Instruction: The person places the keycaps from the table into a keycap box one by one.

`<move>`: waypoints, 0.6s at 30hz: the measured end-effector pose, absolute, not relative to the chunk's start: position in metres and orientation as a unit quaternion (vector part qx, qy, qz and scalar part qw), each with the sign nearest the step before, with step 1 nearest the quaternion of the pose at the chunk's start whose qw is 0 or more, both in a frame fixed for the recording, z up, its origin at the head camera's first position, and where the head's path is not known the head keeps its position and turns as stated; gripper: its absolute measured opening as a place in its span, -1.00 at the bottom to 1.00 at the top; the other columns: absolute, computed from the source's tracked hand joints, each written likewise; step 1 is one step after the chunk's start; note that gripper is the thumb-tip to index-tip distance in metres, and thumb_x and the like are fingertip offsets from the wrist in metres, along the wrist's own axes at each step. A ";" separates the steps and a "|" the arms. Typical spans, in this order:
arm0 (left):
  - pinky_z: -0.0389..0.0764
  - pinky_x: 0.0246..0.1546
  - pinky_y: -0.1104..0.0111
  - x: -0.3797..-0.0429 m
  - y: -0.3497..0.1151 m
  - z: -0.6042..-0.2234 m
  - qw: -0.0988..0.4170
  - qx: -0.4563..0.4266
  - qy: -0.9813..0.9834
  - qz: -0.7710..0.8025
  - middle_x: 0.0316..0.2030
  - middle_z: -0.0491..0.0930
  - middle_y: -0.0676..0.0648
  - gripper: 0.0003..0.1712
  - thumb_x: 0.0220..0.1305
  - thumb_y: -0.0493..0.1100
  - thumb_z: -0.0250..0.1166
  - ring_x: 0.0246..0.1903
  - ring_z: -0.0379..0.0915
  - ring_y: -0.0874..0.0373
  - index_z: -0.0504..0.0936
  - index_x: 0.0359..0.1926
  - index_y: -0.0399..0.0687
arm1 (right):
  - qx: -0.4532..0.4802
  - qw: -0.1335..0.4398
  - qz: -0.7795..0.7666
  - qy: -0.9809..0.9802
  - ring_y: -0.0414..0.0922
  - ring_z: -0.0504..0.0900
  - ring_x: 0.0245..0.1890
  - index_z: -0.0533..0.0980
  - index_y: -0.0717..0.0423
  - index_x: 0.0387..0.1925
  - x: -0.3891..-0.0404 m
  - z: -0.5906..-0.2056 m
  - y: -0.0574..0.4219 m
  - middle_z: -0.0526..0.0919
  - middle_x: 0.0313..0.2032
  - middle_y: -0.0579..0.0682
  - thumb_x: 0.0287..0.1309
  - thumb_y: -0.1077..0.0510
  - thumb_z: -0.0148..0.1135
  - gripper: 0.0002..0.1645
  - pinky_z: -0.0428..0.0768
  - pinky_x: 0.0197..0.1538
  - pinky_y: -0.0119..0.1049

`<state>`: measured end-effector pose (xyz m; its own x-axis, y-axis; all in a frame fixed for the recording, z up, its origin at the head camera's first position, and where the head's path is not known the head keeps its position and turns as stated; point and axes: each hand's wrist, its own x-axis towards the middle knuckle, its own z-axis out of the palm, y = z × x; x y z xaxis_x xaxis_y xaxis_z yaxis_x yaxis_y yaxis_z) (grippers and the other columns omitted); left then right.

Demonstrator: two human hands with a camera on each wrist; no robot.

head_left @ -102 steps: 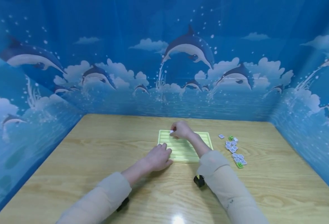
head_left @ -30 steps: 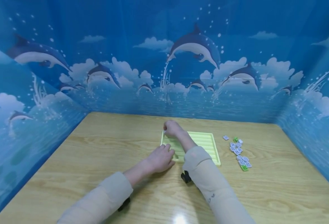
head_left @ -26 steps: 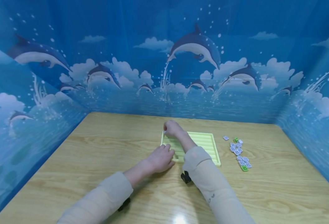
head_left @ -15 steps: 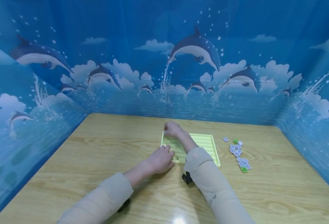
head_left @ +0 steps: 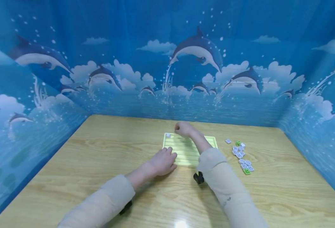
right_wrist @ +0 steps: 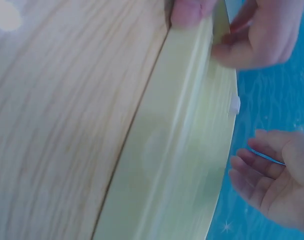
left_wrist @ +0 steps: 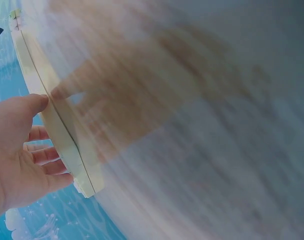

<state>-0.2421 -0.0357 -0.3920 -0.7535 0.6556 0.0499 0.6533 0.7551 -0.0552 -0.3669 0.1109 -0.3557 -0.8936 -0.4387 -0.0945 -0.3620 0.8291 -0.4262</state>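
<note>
A pale green ridged tray [head_left: 183, 157] lies on the table. My left hand [head_left: 163, 161] holds its near left corner; in the left wrist view the thumb [left_wrist: 38, 102] is against the front wall, with the other fingers along the adjoining side. One small white tile [head_left: 168, 135] stands in the tray's far left corner and shows as a small block in the right wrist view. Just right of that tile, my right hand [head_left: 184, 129] is over the far edge. Its fingers are loosely bent with nothing between them in the right wrist view.
Right of the tray lie several small white tiles [head_left: 238, 153], with a green tile [head_left: 247, 171] at the near end and a green piece [head_left: 238, 143] at the far end. A single white tile [head_left: 228, 141] lies apart. Dolphin-printed curtains [head_left: 127, 104] border the wooden table [head_left: 93, 164].
My right hand carried the white tile to the tray's far left corner, let go of it there and has drawn back to the right. The left hand has stayed at its corner.
</note>
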 end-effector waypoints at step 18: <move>0.48 -0.21 0.29 -0.243 -0.035 -0.393 0.026 -0.342 -0.939 0.002 -0.28 0.38 -0.10 -0.70 0.24 0.03 0.19 -0.27 0.35 0.05 0.47 -0.24 -0.13 | -0.194 0.102 -0.197 0.956 0.01 0.51 -0.20 0.50 0.31 -0.04 -0.364 -0.348 0.168 0.56 -0.14 0.16 0.22 0.23 0.11 -0.69 0.52 -0.15 -0.12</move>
<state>-0.2427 -0.0353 -0.3927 -0.7643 0.6431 0.0474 0.6428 0.7657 -0.0219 -0.3642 0.1683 -0.3485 -0.9041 -0.4109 -0.1175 -0.3307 0.8468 -0.4166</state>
